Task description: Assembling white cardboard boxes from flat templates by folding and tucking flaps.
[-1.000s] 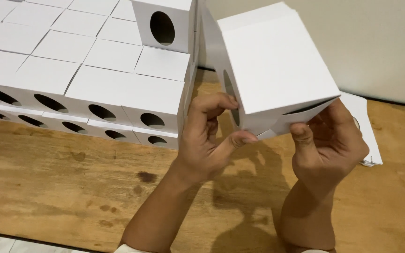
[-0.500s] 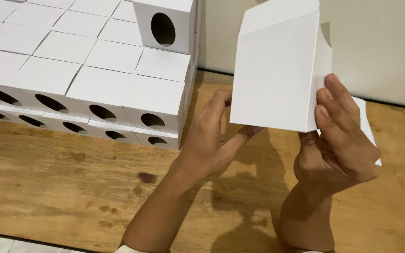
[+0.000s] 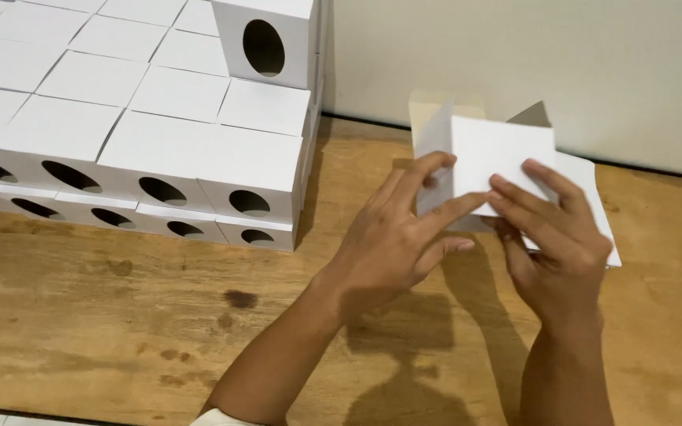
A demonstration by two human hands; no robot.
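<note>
White cardboard box (image 3: pixel 499 154) half-folded, resting on wooden counter (image 3: pixel 120 315) near wall, open flaps up. Left hand (image 3: pixel 392 241) fingers (image 3: pixel 428 170) pressed on front panel; right hand (image 3: pixel 554 244) fingers flat on same panel, clamping box between both. Flat white blanks (image 3: pixel 593 197) beneath. Stack of finished boxes with oval holes (image 3: pixel 159 134) well left. Risk: uneven pressure could crease panel or pop flap out.

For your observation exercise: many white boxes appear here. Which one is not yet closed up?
The white box held in both hands, right of the stack by the wall. Its flaps stand open at the top, while the stacked boxes are closed cubes with oval holes.
</note>
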